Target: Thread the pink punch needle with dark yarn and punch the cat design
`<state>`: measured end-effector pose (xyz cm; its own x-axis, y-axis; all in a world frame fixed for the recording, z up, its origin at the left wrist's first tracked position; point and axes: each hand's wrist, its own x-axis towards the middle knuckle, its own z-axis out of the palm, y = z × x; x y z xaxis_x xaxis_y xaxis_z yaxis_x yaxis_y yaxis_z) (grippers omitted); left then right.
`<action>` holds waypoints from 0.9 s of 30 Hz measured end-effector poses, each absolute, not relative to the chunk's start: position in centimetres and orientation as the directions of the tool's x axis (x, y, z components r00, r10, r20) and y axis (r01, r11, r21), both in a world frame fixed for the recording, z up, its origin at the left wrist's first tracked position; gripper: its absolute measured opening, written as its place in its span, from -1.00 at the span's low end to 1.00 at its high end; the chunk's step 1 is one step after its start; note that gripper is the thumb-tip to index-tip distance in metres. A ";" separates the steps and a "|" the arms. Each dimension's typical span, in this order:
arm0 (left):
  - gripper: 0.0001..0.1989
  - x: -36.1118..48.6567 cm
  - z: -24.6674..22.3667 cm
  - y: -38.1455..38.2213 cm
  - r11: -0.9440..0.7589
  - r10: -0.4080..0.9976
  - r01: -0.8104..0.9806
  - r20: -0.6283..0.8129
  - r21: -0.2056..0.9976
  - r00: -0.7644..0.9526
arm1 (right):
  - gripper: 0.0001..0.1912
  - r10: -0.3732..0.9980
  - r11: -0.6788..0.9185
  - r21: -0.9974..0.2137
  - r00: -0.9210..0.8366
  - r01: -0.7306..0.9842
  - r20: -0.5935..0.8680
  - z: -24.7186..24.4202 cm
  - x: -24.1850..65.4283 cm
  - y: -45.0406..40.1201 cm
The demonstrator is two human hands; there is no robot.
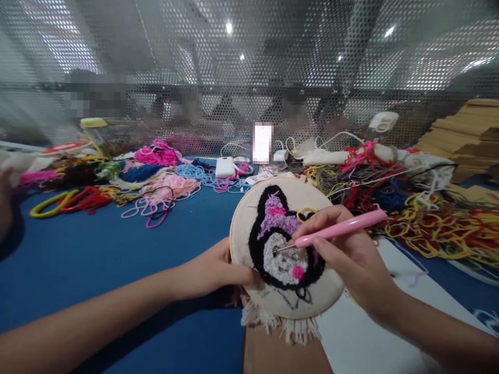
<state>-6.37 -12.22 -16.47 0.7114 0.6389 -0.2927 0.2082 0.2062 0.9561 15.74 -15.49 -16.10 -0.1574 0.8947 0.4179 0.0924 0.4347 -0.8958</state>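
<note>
My left hand [222,272] grips the lower left edge of a round embroidery hoop [242,236], its thumb on the front and its other fingers mostly hidden behind. Cream cloth with frayed white ends is stretched in the hoop. On it sits a looped-yarn figure [255,236] in black, purple and white, with a pink pompom-like patch; drawn lines show below. Pinched in my right hand [346,249] is a pink-handled punch needle [343,227]. Its thin metal tip touches the white yarn area near a small dark spot. A yellow ring-shaped loop shows by the right fingers.
Heaps of coloured yarn [167,187] line the back of the blue table [117,259]; more yarn [436,218] lies at right. A lit phone [263,143] stands before a perforated metal screen [195,62]. White paper [362,332] and stacked brown packets [463,140] are at right. Another person's hand [4,202] shows at far left.
</note>
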 end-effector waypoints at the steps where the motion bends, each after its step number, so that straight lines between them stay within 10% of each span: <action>1: -0.84 -6.4 -16.5 -12.2 0.205 0.639 0.212 -0.294 0.956 0.711 | -0.92 0.892 0.440 -0.894 -0.159 0.086 0.423 -16.1 15.8 -15.5; 27: -0.85 -6.3 -16.4 -12.3 0.242 0.645 0.204 -0.315 0.948 0.696 | -0.94 0.885 0.453 -0.877 -0.205 0.161 0.419 -15.5 15.7 -15.6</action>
